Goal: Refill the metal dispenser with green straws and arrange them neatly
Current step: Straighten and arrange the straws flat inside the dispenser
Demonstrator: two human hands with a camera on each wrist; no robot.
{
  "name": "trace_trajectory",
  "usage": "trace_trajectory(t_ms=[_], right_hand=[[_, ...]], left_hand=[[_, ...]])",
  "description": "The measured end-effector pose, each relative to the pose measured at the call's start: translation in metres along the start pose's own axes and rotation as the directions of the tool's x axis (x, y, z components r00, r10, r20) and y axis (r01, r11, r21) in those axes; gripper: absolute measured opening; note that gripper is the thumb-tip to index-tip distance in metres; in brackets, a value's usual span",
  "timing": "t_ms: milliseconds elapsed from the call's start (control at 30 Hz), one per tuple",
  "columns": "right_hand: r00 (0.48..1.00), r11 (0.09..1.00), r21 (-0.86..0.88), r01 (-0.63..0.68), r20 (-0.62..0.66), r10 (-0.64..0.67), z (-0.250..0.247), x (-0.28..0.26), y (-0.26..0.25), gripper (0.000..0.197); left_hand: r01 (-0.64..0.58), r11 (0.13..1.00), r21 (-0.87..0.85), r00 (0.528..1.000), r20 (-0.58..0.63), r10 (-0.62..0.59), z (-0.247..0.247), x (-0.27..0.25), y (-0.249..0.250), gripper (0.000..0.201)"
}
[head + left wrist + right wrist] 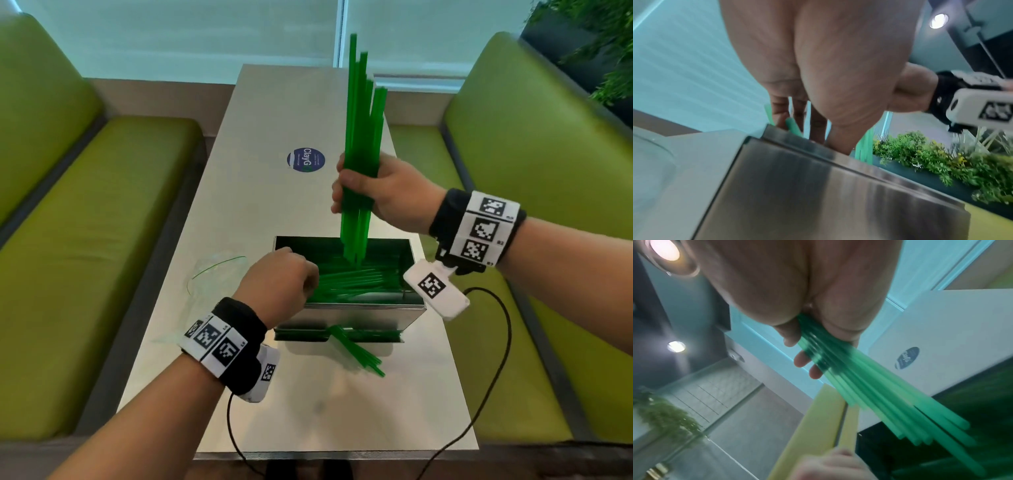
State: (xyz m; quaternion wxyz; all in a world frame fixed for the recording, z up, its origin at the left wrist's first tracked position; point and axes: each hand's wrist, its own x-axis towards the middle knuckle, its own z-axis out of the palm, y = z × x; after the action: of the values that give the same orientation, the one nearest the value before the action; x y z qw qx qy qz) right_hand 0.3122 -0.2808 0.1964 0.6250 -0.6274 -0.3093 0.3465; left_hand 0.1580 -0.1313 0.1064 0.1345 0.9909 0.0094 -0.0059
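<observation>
The open-topped metal dispenser (349, 317) stands on the table near me, with loose green straws (356, 281) lying across its inside. My right hand (376, 192) grips a thick bundle of green straws (363, 137) upright, its uneven lower ends dipping into the dispenser. In the right wrist view the fingers (807, 353) wrap the bundle (879, 394). My left hand (277, 277) is at the dispenser's left end. Its fingers (816, 123) reach straight down inside the dispenser's wall (797, 186), with straw ends poking up between them.
A few straws (356, 353) stick out of the bottom slot toward me. A clear plastic wrapper (212, 274) lies left of the dispenser. The narrow table (274, 120) carries a round sticker (306, 161). Green benches (85, 240) flank both sides. Wrist cables (496, 377) trail over the near edge.
</observation>
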Motion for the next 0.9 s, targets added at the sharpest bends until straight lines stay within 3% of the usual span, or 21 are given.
trace_trajectory(t_ms=[100,200,233,300,400,600,700,900], right_hand=[[0.996,0.996,-0.004,0.084,0.023,-0.084,0.009,0.004,-0.007,0.009],[0.996,0.943,-0.329,0.050,0.084,-0.023,0.022,0.005,0.013,0.011],[0.994,0.872,-0.489,0.027,0.102,0.027,0.025,0.004,0.023,0.012],[0.983,0.644,-0.765,0.012,0.127,0.132,0.026,0.005,0.041,0.019],[0.949,0.294,-0.955,0.037,0.125,0.289,0.026,0.006,0.063,0.029],[0.873,-0.109,-0.990,0.086,0.022,0.487,0.031,0.010,0.067,0.033],[0.850,-0.162,-0.984,0.078,-0.019,0.526,0.035,0.013,0.059,0.040],[0.945,-0.271,-0.951,0.150,0.058,0.322,0.050,0.016,0.045,0.041]], left_hand=[[-0.075,0.991,0.115,0.996,-0.036,0.079,0.000,0.003,0.001,0.013],[-0.101,0.968,0.229,0.991,-0.062,0.118,0.001,0.006,0.004,0.029],[-0.086,0.961,0.264,0.995,-0.032,0.098,0.003,0.005,0.005,0.034],[-0.066,0.944,0.324,0.998,0.045,0.054,0.007,0.002,0.005,0.052],[-0.112,0.922,0.372,0.990,0.126,0.069,0.012,-0.005,0.003,0.067],[-0.153,0.920,0.360,0.984,0.141,0.109,0.014,-0.008,0.003,0.078],[-0.176,0.916,0.359,0.978,0.168,0.122,0.017,-0.010,0.004,0.083],[-0.196,0.901,0.388,0.976,0.169,0.140,0.016,-0.010,0.001,0.079]])
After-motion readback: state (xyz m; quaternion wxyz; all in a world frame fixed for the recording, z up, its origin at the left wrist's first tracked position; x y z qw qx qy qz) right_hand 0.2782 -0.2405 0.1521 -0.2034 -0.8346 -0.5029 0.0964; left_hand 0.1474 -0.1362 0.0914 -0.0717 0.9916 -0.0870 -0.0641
